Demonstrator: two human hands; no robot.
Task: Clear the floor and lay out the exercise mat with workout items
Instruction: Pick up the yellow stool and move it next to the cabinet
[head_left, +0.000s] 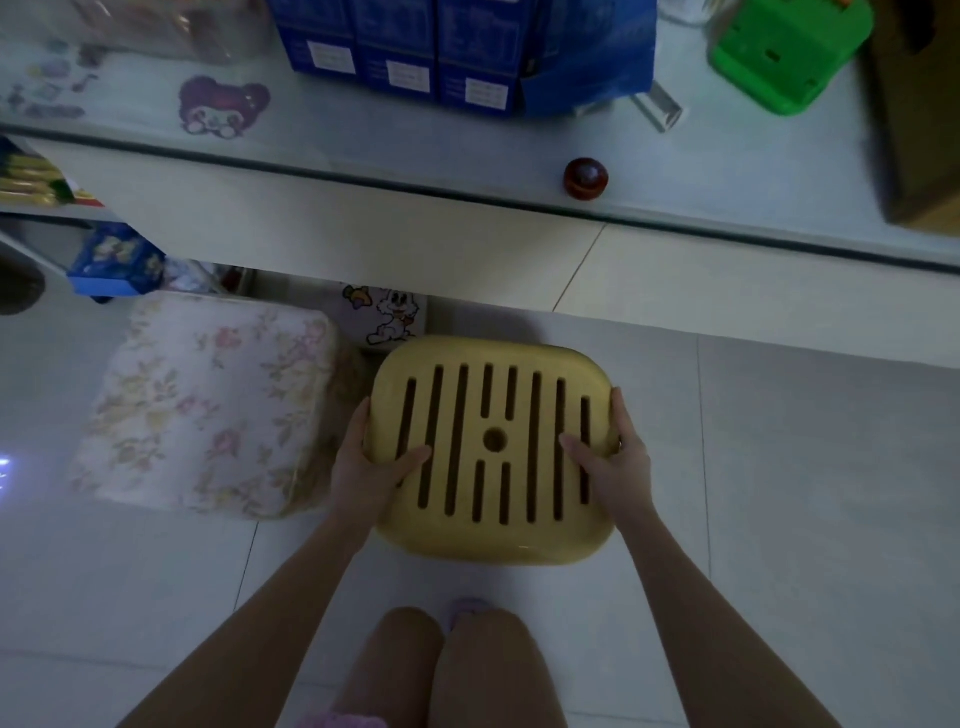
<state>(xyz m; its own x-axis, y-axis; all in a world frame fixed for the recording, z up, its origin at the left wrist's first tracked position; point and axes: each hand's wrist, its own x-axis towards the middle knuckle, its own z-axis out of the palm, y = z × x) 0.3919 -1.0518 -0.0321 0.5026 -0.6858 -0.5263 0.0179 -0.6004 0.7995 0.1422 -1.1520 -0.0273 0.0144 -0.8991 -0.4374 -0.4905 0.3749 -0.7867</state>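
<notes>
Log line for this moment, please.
phase: clearing floor | left hand: grips yellow stool left edge | right hand: grips right edge | floral cushion: floor, left of stool | exercise mat: not in view

Both arms reach forward and down, the bare forearms nearly straight and converging slightly toward the hands. Left hand (371, 467) grips the left edge of the yellow stool (498, 353): thumb laid across the top, fingers wrapped over the side. Right hand (618, 460) mirrors it on the right edge, thumb on top pointing inward, fingers curled round the rim. The wrists are level with each other. Bare knees (483, 670) sit close together below, between the forearms
</notes>
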